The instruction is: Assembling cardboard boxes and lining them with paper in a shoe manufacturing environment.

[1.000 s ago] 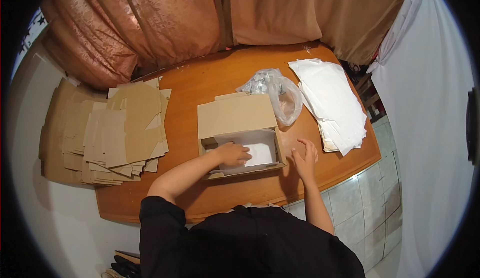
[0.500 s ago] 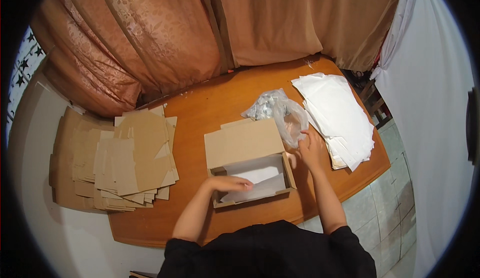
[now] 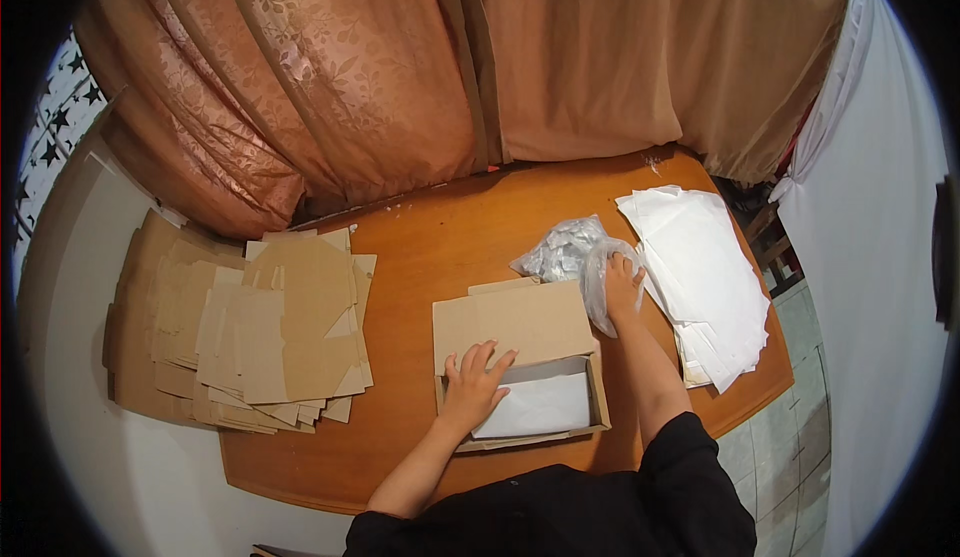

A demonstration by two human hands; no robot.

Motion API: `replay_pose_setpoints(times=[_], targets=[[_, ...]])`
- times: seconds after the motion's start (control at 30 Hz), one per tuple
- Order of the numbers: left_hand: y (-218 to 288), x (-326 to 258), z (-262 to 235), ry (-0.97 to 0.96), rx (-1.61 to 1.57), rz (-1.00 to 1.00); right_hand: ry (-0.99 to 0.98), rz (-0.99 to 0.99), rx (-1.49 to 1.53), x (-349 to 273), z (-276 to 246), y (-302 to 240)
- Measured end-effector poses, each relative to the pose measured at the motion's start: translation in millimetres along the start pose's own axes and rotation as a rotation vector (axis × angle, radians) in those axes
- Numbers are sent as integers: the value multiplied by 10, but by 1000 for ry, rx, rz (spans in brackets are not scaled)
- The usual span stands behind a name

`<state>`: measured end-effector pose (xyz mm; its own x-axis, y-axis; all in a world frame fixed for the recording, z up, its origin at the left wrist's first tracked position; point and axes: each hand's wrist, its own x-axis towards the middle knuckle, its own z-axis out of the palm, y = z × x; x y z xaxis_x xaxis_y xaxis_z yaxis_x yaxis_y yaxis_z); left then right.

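Observation:
An open cardboard box point(image 3: 603, 397) stands before me, its lid point(image 3: 510, 322) folded back and white paper point(image 3: 545, 404) lining the inside. My left hand point(image 3: 476, 389) rests over the box's left side near the hinge, open, fingers spread and holding nothing. Behind the box's right corner lies a clear plastic bag point(image 3: 562, 249) with silvery-grey items in it, too small to make out. My right hand point(image 3: 622, 287) is in the mouth of that bag, open, with its fingers bent and apart. The bag's plastic partly covers its fingertips.
Flat cardboard pieces point(image 3: 300, 327) are stacked at the left of the wooden table point(image 3: 420, 247). A pile of white paper sheets point(image 3: 700, 277) lies on the right, close to my right forearm. Brown curtains point(image 3: 580, 67) hang along the table's far edge.
My left hand has risen from the paper inside the box to its left hinge side, fingers now spread. My right hand has moved from the bag's edge into its mouth. The view has shifted.

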<state>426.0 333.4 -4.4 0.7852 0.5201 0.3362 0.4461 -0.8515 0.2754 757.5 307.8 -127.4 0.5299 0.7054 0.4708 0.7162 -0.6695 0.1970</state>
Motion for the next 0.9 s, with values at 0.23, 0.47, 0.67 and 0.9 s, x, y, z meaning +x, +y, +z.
replay_pose_setpoints(times=[0.23,0.47,0.67,0.9], targets=[[-148,30,233,-129,-115,15,-101,27,131,-35,45,89],[-266,-41,36,-57,-161,97,-6,216,540,-99,-967,204],[-312,-326,101,-336,-272,293,96,160,918,-575,-1638,181],[-348,-449,223,-619,-173,316,-774,129,1587,-1108,-1803,-214]])
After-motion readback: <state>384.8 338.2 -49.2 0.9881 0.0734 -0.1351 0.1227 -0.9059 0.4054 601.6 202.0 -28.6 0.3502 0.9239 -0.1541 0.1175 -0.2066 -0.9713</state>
